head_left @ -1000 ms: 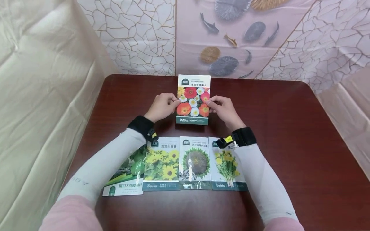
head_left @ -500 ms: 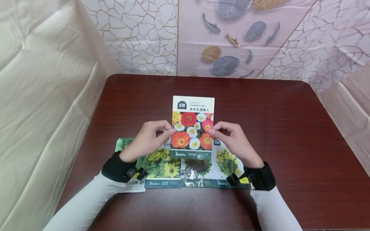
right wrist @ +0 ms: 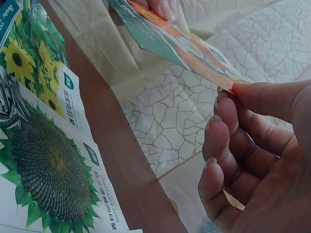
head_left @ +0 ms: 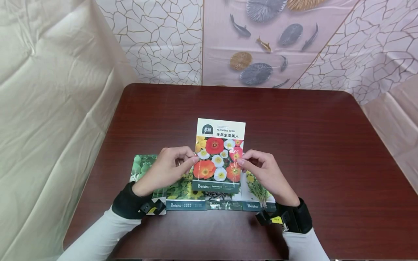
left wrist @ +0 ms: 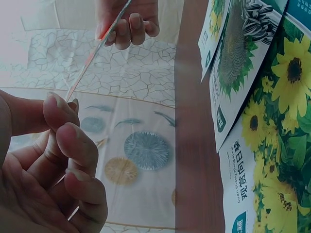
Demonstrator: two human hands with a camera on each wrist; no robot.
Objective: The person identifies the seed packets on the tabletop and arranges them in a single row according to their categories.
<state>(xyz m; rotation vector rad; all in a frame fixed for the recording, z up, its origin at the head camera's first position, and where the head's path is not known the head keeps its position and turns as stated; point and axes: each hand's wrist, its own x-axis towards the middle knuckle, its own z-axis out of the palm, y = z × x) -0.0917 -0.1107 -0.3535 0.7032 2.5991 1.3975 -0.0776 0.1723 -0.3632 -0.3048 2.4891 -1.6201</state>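
Both hands hold up a flower seed packet (head_left: 218, 159) printed with red, orange and white poppies. My left hand (head_left: 168, 168) pinches its left edge between thumb and fingers, and my right hand (head_left: 267, 174) pinches the right edge. In the left wrist view the packet (left wrist: 92, 56) appears almost edge-on, raised over the table. Behind and below it lies a row of seed packets: a green one (head_left: 143, 165) partly under the left arm, a yellow-flower one (head_left: 186, 204), a sunflower-head one (right wrist: 53, 165) mostly covered in the head view, and a yellow-flowered bunch one (head_left: 261, 194).
The row lies side by side on a dark red-brown table (head_left: 326, 152). Patterned cloth (head_left: 156, 43) hangs behind the far edge, and a cream cloth (head_left: 58, 119) drapes along the left side. Each wrist wears a black strap (head_left: 295, 215) with a small camera.
Both hands have brought the poppy packet from the far side of the row back toward the body. It now overlaps the middle packets in the head view and looks larger.
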